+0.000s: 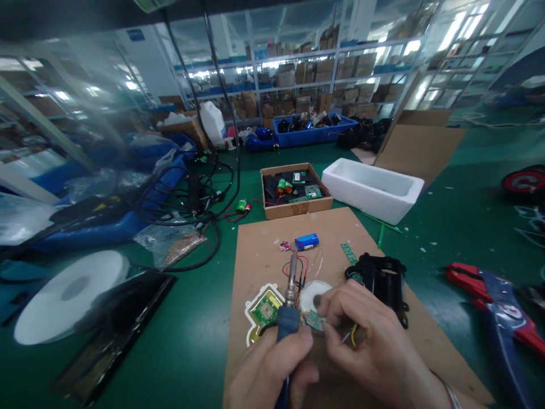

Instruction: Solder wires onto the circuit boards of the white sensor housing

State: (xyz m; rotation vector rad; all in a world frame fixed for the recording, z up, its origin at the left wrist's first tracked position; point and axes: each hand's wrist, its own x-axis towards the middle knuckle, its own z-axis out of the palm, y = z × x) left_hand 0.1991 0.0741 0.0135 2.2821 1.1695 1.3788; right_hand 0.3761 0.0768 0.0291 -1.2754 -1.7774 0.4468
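My left hand (pixel 272 369) grips a blue-handled soldering iron (pixel 288 312), its metal shaft pointing up the board and passing beside thin red and black wires (pixel 296 272). My right hand (pixel 374 346) pinches a small green circuit board (pixel 314 321) just right of the iron, and a yellow wire (pixel 353 335) runs near its fingers. Behind that board lies a white ring-shaped spool (pixel 315 294). A green board in a white frame (pixel 264 310) sits left of the iron. All of this rests on a brown cardboard sheet (pixel 264 255), along with a blue battery (pixel 306 241).
A black plastic housing (pixel 381 281) stands on the sheet's right side. Beyond it are a cardboard tray of electronics (pixel 293 190) and a white foam box (pixel 372 190). Black cables (pixel 200 193) lie left, red-handled cutters (pixel 468 278) right, on the green floor.
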